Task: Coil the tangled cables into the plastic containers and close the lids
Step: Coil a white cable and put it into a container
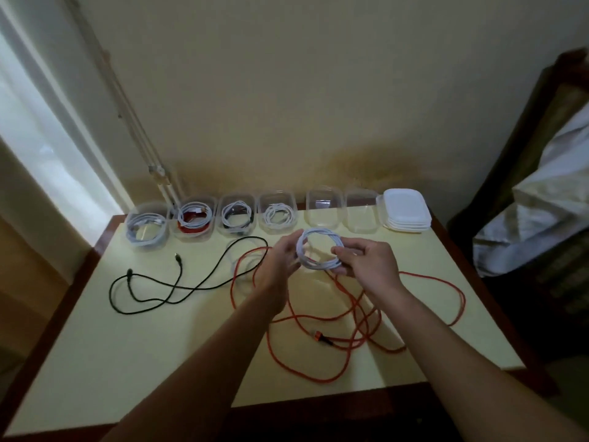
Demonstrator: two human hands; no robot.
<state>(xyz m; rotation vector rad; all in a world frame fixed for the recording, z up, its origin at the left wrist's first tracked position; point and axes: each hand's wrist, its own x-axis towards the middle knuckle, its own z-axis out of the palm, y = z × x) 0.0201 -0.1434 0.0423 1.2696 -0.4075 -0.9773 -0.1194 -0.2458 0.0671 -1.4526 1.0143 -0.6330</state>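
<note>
The right hand (366,263) pinches the white coil (314,231) to keep its loops together, while the left hand (280,260), fingers seemingly curled round its opposite side, steadies it.

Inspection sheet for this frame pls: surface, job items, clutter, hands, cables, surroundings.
Surface: cream table, dark wood edge.
Job's things: containers in a far row, four filled, two empty; lids stacked at right, none fitted.
Clutter: nothing seen.
Grippers: right hand pinches white coil; left hand at its left edge, grip blurred.
Cables: black cable loose left; orange cable tangled centre.
Surroundings: wall, window left, sheeted furniture right.
</note>
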